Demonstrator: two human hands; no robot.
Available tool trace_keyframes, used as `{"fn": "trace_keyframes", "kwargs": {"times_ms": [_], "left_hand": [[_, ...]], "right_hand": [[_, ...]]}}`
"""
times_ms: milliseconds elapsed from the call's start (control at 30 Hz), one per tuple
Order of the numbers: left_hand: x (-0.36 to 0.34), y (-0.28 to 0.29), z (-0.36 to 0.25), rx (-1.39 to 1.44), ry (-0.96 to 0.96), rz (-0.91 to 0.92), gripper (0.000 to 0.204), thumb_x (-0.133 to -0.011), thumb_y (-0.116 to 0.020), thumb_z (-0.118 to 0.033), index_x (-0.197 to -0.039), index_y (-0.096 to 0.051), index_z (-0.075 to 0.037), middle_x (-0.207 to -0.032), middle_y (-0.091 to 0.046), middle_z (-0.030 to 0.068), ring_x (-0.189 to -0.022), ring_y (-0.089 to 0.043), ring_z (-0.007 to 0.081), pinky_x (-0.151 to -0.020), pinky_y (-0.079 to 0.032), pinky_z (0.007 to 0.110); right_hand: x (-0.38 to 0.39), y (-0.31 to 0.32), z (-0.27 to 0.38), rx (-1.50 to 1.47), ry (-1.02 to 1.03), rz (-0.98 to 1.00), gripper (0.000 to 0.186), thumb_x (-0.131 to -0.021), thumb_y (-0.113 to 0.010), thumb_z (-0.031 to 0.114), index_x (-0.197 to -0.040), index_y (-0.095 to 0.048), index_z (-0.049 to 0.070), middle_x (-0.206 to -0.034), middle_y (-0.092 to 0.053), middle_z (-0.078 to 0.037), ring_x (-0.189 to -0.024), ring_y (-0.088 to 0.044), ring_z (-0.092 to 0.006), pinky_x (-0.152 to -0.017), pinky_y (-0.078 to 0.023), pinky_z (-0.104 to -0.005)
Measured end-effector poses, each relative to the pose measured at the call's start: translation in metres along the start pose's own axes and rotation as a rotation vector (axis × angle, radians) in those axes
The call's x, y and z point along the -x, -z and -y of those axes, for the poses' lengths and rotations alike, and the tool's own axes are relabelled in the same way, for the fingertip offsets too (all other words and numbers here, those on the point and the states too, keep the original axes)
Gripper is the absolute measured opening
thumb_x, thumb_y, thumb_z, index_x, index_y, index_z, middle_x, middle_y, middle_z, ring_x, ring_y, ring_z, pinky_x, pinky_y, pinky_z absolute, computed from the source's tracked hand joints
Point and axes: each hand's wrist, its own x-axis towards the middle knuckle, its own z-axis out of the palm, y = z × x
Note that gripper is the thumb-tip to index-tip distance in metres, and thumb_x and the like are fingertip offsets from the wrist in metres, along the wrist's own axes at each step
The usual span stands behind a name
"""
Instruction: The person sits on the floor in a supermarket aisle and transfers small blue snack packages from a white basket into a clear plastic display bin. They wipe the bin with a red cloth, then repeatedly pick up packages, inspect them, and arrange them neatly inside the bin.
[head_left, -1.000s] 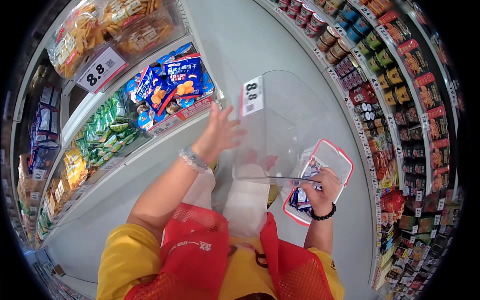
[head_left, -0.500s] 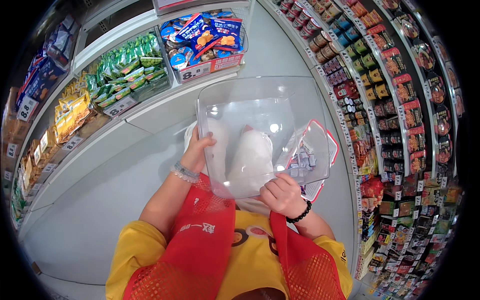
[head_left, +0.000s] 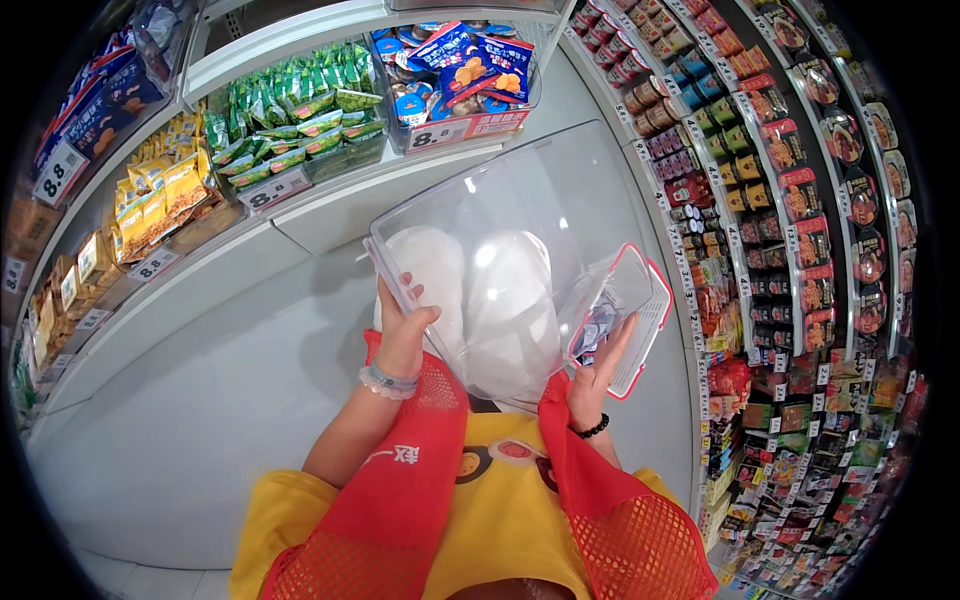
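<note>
Plastic bin [head_left: 515, 210], clear and tilted, is held mid-frame; the left hand [head_left: 400, 330], just left of centre, clamps its left edge between fingers and thumb; the right hand [head_left: 592, 380], right of centre and well apart from the left, is flat with fingers straight by the opposite side — whether its palm touches the wall cannot be told. Beyond the bin's right corner is a white basket [head_left: 641, 340] with red trim; green packets [head_left: 305, 125] and blue packets [head_left: 470, 65] fill shelf tubs at upper left — stocked shelves [head_left: 745, 180] curve down the right.
</note>
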Motion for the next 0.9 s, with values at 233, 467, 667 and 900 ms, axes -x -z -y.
{"fn": "trace_keyframes", "kwargs": {"times_ms": [233, 467, 667, 900], "left_hand": [[-0.010, -0.026, -0.005, -0.009, -0.051, -0.140, 0.081, -0.067, -0.057, -0.010, -0.136, -0.015, -0.012, -0.122, -0.028, 0.0116, -0.113, -0.033, 0.0261, -0.089, -0.034, 0.038], [-0.023, -0.059, -0.005, -0.118, -0.007, -0.292, 0.069, -0.073, -0.057, -0.024, -0.132, -0.022, -0.016, -0.123, -0.036, 0.0086, -0.111, -0.037, 0.0272, -0.087, -0.034, 0.047], [-0.019, -0.069, -0.012, -0.228, -0.008, -0.347, 0.075, -0.072, -0.056, -0.033, -0.136, -0.018, -0.026, -0.125, -0.036, 0.0105, -0.114, -0.037, 0.0295, -0.086, -0.033, 0.053], [-0.025, -0.098, -0.014, -0.372, 0.026, -0.445, 0.084, -0.066, -0.057, -0.036, -0.137, -0.014, -0.025, -0.127, -0.033, 0.0141, -0.116, -0.036, 0.0320, -0.087, -0.031, 0.057]], "right_hand": [[-0.037, -0.011, -0.022, -0.501, -0.198, -0.191, 0.083, -0.086, -0.046, 0.048, -0.139, 0.002, 0.008, -0.142, -0.013, -0.016, -0.126, -0.027, -0.0339, -0.098, -0.028, -0.0462], [-0.079, 0.004, -0.197, -0.601, -0.852, -0.260, 0.045, -0.092, -0.041, 0.032, -0.128, -0.037, 0.006, -0.114, -0.054, -0.010, -0.100, -0.053, -0.0176, -0.082, -0.040, -0.0305], [-0.056, -0.079, -0.358, -0.375, -0.962, 0.043, 0.042, -0.087, -0.046, 0.027, -0.122, -0.047, 0.005, -0.123, -0.048, -0.016, -0.111, -0.047, -0.0282, -0.096, -0.032, -0.0367], [-0.040, -0.138, -0.427, 0.296, -0.926, 0.840, 0.045, -0.077, -0.048, 0.043, -0.118, -0.055, 0.027, -0.142, -0.009, -0.024, -0.133, -0.002, -0.0366, -0.107, -0.006, -0.0442]]}}
